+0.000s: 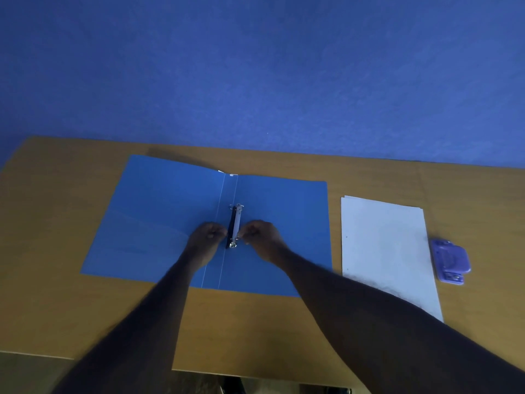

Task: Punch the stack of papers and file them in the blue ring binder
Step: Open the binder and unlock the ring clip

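Note:
The blue ring binder (159,223) lies open and flat on the wooden table (56,294). Its metal ring mechanism (235,226) runs along the spine in the middle. My left hand (208,237) and my right hand (260,236) sit on either side of the mechanism's near end, fingers pinched at the lower ring. To the right of the binder lies the white stack of papers (386,251), with small holes visible along its left edge. A purple hole punch (450,261) rests just right of the papers.
A blue wall (255,66) rises behind the table's far edge. The table's near edge runs below my forearms, with dark floor under it.

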A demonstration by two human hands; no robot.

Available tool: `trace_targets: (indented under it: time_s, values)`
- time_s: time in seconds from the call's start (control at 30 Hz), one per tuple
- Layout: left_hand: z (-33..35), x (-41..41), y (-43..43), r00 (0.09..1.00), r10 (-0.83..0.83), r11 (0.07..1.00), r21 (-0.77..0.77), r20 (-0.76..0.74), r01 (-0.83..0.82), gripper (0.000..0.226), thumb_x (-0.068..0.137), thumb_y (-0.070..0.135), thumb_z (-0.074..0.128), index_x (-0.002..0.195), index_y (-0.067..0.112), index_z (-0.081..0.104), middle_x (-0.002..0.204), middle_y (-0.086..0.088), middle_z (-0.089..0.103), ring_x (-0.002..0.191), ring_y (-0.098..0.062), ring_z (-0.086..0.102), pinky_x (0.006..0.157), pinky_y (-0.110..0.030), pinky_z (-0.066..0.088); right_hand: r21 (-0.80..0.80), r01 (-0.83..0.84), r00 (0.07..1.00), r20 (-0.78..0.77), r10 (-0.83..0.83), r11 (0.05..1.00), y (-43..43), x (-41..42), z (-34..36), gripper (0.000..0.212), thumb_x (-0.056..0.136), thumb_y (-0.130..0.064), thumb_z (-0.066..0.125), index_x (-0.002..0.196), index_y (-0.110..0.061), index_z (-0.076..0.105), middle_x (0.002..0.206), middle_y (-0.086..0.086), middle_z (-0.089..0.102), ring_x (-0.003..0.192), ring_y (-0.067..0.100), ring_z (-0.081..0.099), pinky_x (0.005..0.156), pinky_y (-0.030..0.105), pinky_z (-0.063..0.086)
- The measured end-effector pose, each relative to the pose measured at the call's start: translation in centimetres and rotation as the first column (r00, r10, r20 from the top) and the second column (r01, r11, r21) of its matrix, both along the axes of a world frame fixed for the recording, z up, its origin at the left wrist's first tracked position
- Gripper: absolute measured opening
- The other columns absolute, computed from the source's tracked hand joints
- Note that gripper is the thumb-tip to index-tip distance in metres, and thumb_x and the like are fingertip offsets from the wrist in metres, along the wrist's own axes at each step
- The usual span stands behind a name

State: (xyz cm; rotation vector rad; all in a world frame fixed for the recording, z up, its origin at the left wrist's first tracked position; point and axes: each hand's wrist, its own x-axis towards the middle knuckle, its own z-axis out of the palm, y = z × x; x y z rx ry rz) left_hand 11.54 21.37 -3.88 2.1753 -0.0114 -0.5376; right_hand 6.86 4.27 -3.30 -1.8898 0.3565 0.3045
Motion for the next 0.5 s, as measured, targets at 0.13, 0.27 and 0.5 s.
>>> trace_targets:
  time_s: [0.13,0.27,0.5]
  values:
    - [1.5,-1.2,-1.7,0.966,0.182,0.982,0.019,0.184,-0.188,0.009,0.086,0.018,0.058,0.083,0.014,0.066,0.076,0.003,0.062,0.069,-0.01,0.055,0.065,-0.021,0.038,-0.006,0.166,0.983,0.077,-0.165,0.986,-3.7,-1.8,1.0,0.005,0.086,-0.011,0.067,0.087,-0.015,0.07,0.077,-0.008,0.065,0.073,0.009,0.058,0.064,0.022,0.045]
    - [3.0,-3.4,-5.4,0.944,0.123,0.992,-0.028,0.306,-0.12,0.009,0.087,0.016,0.058,0.089,0.014,0.067,0.08,0.005,0.066,0.072,-0.011,0.062,0.062,-0.02,0.045,-0.181,0.297,0.954,0.107,-0.282,0.937,-9.8,-5.9,1.7,0.008,0.089,-0.015,0.063,0.09,-0.013,0.071,0.085,-0.005,0.067,0.075,0.007,0.059,0.058,0.013,0.04]
    - [2.8,-8.2,-15.6,0.935,-0.276,0.961,0.058,0.221,0.27,0.011,0.088,0.024,0.057,0.088,0.017,0.066,0.089,0.004,0.067,0.083,-0.013,0.064,0.071,-0.025,0.05,-0.536,0.581,0.761,0.093,-0.642,0.612,-21.5,-14.5,1.0,0.017,0.086,-0.021,0.061,0.091,-0.011,0.073,0.099,0.01,0.074,0.093,0.031,0.066,0.075,0.031,0.051]
